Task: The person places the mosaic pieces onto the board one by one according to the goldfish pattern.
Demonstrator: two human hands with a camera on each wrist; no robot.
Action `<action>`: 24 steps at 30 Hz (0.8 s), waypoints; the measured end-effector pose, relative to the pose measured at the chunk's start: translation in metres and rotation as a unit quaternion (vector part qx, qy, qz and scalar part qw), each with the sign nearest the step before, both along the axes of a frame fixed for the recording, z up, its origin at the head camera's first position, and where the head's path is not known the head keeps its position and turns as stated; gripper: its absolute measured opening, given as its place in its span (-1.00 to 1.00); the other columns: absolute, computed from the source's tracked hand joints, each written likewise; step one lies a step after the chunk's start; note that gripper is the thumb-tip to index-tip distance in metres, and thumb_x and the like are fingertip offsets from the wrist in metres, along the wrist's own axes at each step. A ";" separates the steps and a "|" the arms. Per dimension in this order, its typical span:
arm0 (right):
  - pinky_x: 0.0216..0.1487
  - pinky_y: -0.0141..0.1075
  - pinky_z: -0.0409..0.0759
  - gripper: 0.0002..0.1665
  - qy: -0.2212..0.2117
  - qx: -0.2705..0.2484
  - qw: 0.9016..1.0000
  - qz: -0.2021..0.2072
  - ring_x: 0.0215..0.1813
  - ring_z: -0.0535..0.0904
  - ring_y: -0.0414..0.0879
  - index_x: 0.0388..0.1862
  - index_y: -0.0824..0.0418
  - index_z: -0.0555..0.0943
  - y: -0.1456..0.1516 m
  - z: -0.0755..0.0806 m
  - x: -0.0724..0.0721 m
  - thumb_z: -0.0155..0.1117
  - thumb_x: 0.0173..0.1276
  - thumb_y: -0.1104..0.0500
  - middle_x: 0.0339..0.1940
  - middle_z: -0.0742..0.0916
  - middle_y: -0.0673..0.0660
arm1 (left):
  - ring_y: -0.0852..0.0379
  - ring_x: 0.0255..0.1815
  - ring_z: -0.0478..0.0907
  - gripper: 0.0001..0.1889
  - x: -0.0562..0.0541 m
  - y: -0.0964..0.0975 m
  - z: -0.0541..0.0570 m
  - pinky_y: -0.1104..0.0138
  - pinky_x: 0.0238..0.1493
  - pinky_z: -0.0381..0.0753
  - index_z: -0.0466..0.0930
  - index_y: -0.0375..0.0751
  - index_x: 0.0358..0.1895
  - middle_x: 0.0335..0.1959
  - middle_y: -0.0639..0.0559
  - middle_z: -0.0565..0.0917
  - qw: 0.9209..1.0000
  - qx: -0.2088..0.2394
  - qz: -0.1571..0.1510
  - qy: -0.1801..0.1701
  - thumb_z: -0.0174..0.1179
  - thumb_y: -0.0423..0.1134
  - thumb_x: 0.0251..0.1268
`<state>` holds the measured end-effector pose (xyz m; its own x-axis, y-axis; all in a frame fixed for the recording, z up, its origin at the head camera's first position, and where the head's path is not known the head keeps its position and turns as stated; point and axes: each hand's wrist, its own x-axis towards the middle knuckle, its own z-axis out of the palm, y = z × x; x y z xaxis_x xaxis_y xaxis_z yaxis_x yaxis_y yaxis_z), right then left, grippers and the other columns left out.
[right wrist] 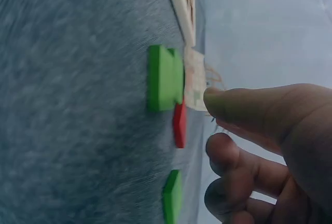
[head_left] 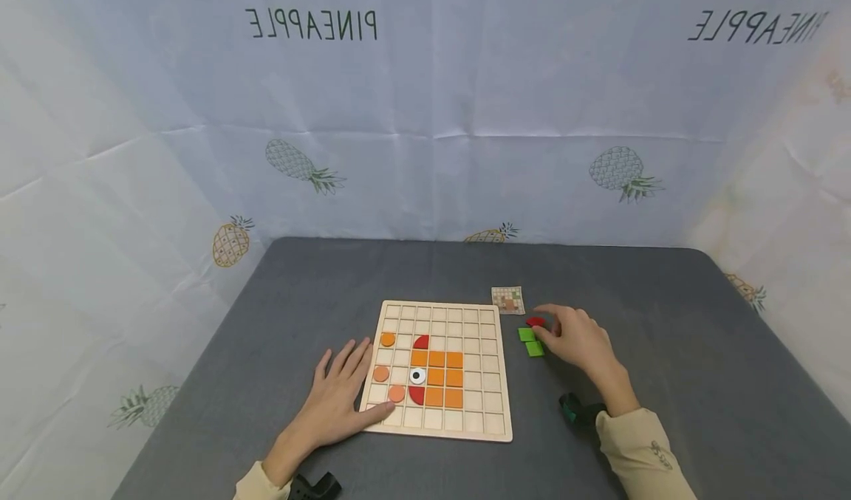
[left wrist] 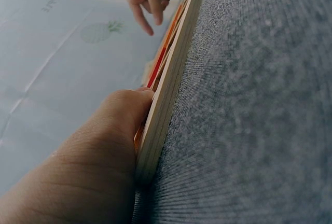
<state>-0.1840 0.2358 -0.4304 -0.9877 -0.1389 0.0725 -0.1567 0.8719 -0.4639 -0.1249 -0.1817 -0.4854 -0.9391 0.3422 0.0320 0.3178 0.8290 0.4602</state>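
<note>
A wooden grid board (head_left: 482, 393) lies on the table with orange squares (head_left: 436, 377), red quarter-round pieces (head_left: 417, 395), a round eye piece (head_left: 417, 375) and several orange discs (head_left: 388, 340) on it. My left hand (head_left: 335, 404) rests at the board's left edge, fingers spread, its thumb over the near corner. Right of the board, my right hand (head_left: 577, 337) hovers by a small group of loose pieces, thumb and index finger apart. Green squares (right wrist: 165, 78) and a red piece (right wrist: 179, 124) lie beneath it. Nothing shows between its fingertips.
A small printed pattern card (head_left: 508, 300) lies beyond the board's far right corner. Another green piece (right wrist: 172, 197) appears lower in the right wrist view. Pineapple-print cloth (head_left: 459, 101) hangs behind the dark grey table (head_left: 319, 278).
</note>
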 end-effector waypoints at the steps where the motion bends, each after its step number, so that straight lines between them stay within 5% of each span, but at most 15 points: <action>1: -0.61 -0.39 0.14 -0.53 -0.005 -0.001 1.000 -0.001 -0.67 0.31 -0.16 0.35 0.29 0.71 0.001 -0.001 -0.001 0.41 0.52 0.18 -0.73 0.50 -0.02 | -0.38 0.80 0.06 0.11 0.000 0.000 0.000 -0.48 0.66 -0.18 0.20 -0.29 0.73 0.79 -0.22 0.21 1.000 0.001 0.000 0.001 0.29 0.41 0.33; 8: -0.60 -0.37 0.16 -0.53 -0.038 0.002 0.999 -0.009 -0.67 0.30 -0.17 0.34 0.30 0.72 0.005 -0.009 -0.004 0.40 0.52 0.18 -0.73 0.44 -0.04 | -0.37 0.80 0.07 0.11 -0.001 0.000 -0.005 -0.46 0.67 -0.18 0.24 -0.30 0.71 0.77 -0.23 0.24 1.000 0.001 0.005 0.008 0.30 0.42 0.31; 24: -0.60 -0.35 0.21 -0.59 -0.035 0.009 0.999 -0.022 -0.64 0.36 -0.15 0.23 0.34 0.75 0.005 -0.015 -0.008 0.45 0.50 0.16 -0.70 0.50 -0.01 | -0.38 0.79 0.09 0.10 -0.001 0.000 -0.004 -0.48 0.66 -0.15 0.23 -0.29 0.72 0.77 -0.22 0.23 1.000 -0.004 0.001 0.016 0.30 0.41 0.33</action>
